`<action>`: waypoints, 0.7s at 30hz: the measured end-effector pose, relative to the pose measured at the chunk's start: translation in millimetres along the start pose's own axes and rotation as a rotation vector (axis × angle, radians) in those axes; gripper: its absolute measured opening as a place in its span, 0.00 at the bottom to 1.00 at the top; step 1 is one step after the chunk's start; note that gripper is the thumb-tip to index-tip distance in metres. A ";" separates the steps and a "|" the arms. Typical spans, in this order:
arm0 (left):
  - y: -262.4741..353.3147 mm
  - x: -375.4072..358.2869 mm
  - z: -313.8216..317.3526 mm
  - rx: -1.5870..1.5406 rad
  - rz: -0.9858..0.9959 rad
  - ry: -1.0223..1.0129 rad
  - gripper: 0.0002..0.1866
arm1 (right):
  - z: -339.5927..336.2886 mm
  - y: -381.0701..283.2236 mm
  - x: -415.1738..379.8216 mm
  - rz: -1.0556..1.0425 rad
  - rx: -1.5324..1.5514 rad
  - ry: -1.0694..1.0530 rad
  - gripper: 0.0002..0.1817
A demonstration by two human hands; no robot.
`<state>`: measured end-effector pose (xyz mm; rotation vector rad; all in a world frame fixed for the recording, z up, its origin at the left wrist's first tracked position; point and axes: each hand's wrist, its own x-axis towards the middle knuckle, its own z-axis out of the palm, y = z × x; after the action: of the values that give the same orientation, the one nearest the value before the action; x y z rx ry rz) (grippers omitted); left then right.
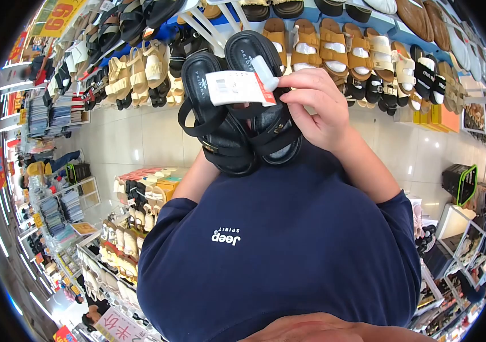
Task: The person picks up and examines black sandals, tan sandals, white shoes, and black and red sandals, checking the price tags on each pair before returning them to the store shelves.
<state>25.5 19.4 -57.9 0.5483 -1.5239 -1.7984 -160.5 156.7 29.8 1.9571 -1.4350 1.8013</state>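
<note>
Black sandals (211, 108), paired, insoles up, just left of right hand (320, 108), thumb and forefinger pinching tag's (234, 88) red end, left hand hidden, its grip indiscernible

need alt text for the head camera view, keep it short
A right hand pinches the edge of a white tag on black strappy sandals; the left hand is hidden behind them. Beyond, rows of tan, white and black footwear fill a shop display.

Bright overhead light, floor glare, fisheye-curved edges
</note>
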 end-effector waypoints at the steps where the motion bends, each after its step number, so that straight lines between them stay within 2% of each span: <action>1: -0.6 -1.8 -0.1 -0.004 -0.005 0.000 0.43 | 0.4 0.6 -0.4 -0.002 -0.001 -0.003 0.14; 6: -0.9 -7.7 -2.7 -0.026 -0.023 0.002 0.43 | 2.6 -6.1 3.3 0.081 0.053 -0.005 0.15; 10: 1.2 -11.3 -10.2 -0.047 -0.040 -0.003 0.42 | -1.0 -24.5 17.2 0.419 0.089 -0.113 0.22; 13: -2.6 -5.5 -12.7 -0.063 -0.054 -0.007 0.42 | -3.7 -17.5 21.4 0.322 -0.107 -0.246 0.21; 16: -10.6 3.8 -10.9 -0.081 -0.065 -0.007 0.42 | 0.9 -15.7 22.7 0.491 0.156 -0.038 0.19; 17: -12.9 4.7 -9.4 -0.088 -0.069 -0.006 0.42 | 0.1 -15.4 21.9 0.570 0.215 0.023 0.15; 19: -14.9 4.8 -11.1 -0.101 -0.077 -0.003 0.42 | 4.7 -9.2 15.7 0.569 0.350 0.188 0.14; 21: -14.2 -1.2 -14.6 -0.114 -0.086 0.002 0.42 | 0.1 -3.8 12.7 0.328 0.192 0.129 0.17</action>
<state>33.2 11.3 -74.9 0.5667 -1.4055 -1.9358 -159.8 151.8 42.1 1.7225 -1.6749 2.2346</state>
